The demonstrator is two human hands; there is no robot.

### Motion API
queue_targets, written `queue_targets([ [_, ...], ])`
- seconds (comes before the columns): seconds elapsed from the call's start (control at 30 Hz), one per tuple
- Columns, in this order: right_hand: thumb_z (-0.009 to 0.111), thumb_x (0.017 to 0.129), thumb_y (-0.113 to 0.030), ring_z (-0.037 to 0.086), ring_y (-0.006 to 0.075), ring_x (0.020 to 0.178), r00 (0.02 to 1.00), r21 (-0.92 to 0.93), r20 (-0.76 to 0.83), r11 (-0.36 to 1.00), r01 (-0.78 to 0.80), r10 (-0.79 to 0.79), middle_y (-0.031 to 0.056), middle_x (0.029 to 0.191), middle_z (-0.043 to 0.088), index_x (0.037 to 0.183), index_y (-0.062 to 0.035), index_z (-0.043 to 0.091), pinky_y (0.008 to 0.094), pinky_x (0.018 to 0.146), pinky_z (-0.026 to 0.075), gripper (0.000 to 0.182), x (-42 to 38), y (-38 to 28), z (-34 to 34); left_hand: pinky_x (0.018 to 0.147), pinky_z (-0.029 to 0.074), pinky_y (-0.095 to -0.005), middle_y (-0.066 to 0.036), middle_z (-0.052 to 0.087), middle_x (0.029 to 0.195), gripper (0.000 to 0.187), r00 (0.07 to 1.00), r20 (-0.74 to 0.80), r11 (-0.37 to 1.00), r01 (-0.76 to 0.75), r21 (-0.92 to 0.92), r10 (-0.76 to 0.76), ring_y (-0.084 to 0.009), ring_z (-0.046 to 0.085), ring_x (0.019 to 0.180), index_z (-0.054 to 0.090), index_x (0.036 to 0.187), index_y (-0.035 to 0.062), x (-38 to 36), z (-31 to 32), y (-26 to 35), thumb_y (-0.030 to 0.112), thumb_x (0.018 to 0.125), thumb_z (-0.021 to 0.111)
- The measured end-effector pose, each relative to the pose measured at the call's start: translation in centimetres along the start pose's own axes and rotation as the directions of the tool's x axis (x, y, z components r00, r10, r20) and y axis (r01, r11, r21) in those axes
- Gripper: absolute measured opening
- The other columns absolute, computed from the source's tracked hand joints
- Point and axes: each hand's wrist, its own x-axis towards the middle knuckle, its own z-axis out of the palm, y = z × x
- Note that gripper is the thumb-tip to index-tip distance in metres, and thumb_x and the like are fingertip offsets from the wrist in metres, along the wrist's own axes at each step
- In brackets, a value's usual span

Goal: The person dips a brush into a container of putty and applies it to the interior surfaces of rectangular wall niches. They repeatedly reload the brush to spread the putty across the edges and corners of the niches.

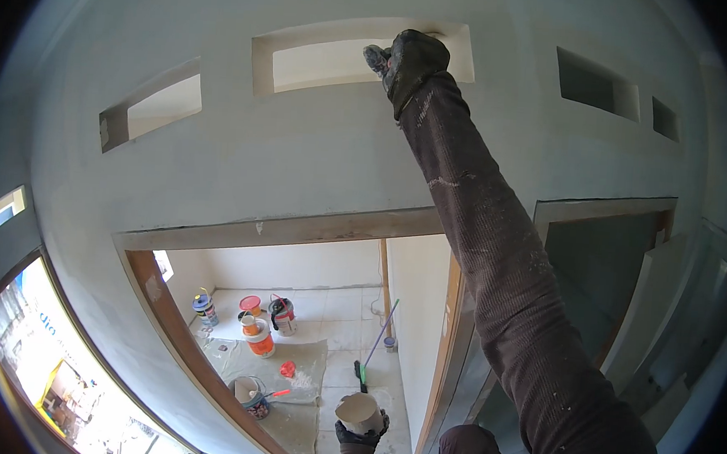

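Note:
My right hand (417, 64), in a dark, paint-smeared glove, is raised to the middle wall opening (261, 63). Its fingers are closed in front of the opening's right part; what they grip is hidden behind the glove. Low in the view, my left hand (358, 445), also in a dark glove, wraps round a pale round tub (359, 411) from below. The tub's wide mouth faces up, and its inside looks pale grey.
Below the openings is a door frame (297, 229). On the floor beyond, a plastic sheet (301, 360) lies near an orange-and-white bucket (260, 341), a paint pail (254, 403) and a green-headed broom (362, 375). Another doorway (602, 267) stands at right.

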Motion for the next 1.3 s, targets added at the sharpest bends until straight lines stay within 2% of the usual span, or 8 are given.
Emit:
queue_targets([
  [0.13,0.070,0.092,-0.020,0.057,0.0229,0.052,0.974,0.043,-0.080,0.975,0.217,-0.214,0.0111,0.055,0.058,0.061,-0.0009,0.060,0.0368,0.059,0.052,0.038,-1.1,-2.5,0.5,0.099,0.040,-0.0668,0.000,0.057,0.139,0.057,0.994,-0.030,0.968,-0.097,0.233,0.106,-0.0358,0.050,0.125,0.057,0.133,0.0321,0.1,0.1,-0.5,0.063,0.090,0.038],
  [0.2,0.066,0.097,-0.024,0.047,0.0202,0.050,0.958,0.945,-0.246,0.185,0.271,-0.149,0.0074,0.055,0.047,0.063,-0.0043,0.050,0.0352,0.057,0.050,0.042,3.3,0.8,13.9,0.099,0.040,-0.0668,0.000,0.057,0.138,0.056,0.997,-0.043,0.987,-0.061,0.150,0.068,-0.0360,0.051,0.124,0.058,0.133,0.0324,0.6,-0.8,0.0,0.063,0.090,0.038],
  [0.27,0.057,0.101,-0.021,0.040,0.0169,0.051,0.999,0.986,0.030,-0.165,-0.023,0.038,0.0043,0.060,0.039,0.069,-0.0081,0.042,0.0337,0.055,0.048,0.038,3.0,-3.5,15.7,0.098,0.041,-0.0673,-0.002,0.057,0.138,0.057,0.998,-0.030,0.995,-0.054,0.079,0.057,-0.0396,0.052,0.121,0.058,0.133,0.0310,0.8,-1.2,0.0,0.063,0.090,0.040],
  [0.6,0.061,0.089,-0.006,0.051,0.0162,0.054,0.975,0.446,-0.016,0.871,0.207,-0.224,0.0061,0.063,0.055,0.068,-0.0024,0.054,0.0359,0.054,0.045,0.023,-1.0,-6.7,3.0,0.097,0.042,-0.0692,-0.013,0.056,0.137,0.065,1.000,0.027,0.981,0.005,-0.192,0.001,-0.0477,0.051,0.119,0.056,0.137,0.0227,-0.5,0.9,0.6,0.064,0.088,0.044],
  [0.67,0.060,0.088,-0.004,0.055,0.0161,0.058,0.994,0.980,0.096,-0.179,-0.084,0.059,0.0084,0.065,0.060,0.067,-0.0027,0.055,0.0370,0.053,0.045,0.021,1.1,-4.5,9.0,0.096,0.042,-0.0696,-0.016,0.056,0.136,0.070,1.000,-0.005,0.969,-0.016,-0.246,0.015,-0.0482,0.051,0.118,0.055,0.138,0.0193,-0.9,1.0,0.5,0.066,0.087,0.043],
  [0.7,0.060,0.088,-0.004,0.055,0.0161,0.058,0.994,0.979,0.098,-0.184,-0.087,0.054,0.0084,0.065,0.060,0.067,-0.0027,0.055,0.0370,0.053,0.045,0.021,1.1,-4.4,8.8,0.096,0.042,-0.0696,-0.016,0.056,0.136,0.070,1.000,-0.004,0.968,-0.021,-0.251,0.021,-0.0482,0.051,0.118,0.055,0.138,0.0193,-0.9,0.8,0.6,0.066,0.087,0.043],
  [0.77,0.052,0.091,0.001,0.056,0.0149,0.062,0.980,0.132,-0.136,0.977,0.166,-0.148,0.0076,0.066,0.056,0.070,-0.0002,0.054,0.0374,0.057,0.049,0.022,0.0,-4.4,6.0,0.104,0.039,-0.0676,-0.015,0.056,0.135,0.068,0.999,-0.042,0.987,-0.016,-0.158,0.009,-0.0436,0.050,0.123,0.054,0.137,0.0171,-1.1,0.5,0.9,0.065,0.089,0.049],
  [1.3,0.061,0.093,-0.011,0.056,0.0204,0.059,0.988,0.279,-0.071,0.949,0.149,-0.134,0.0075,0.062,0.055,0.069,-0.0027,0.057,0.0358,0.065,0.054,0.026,2.7,0.6,4.6,0.104,0.039,-0.0681,-0.019,0.053,0.138,0.075,0.998,0.011,0.986,-0.057,-0.154,0.060,-0.0443,0.050,0.125,0.050,0.142,0.0167,-0.3,-0.4,1.3,0.067,0.087,0.041],
])
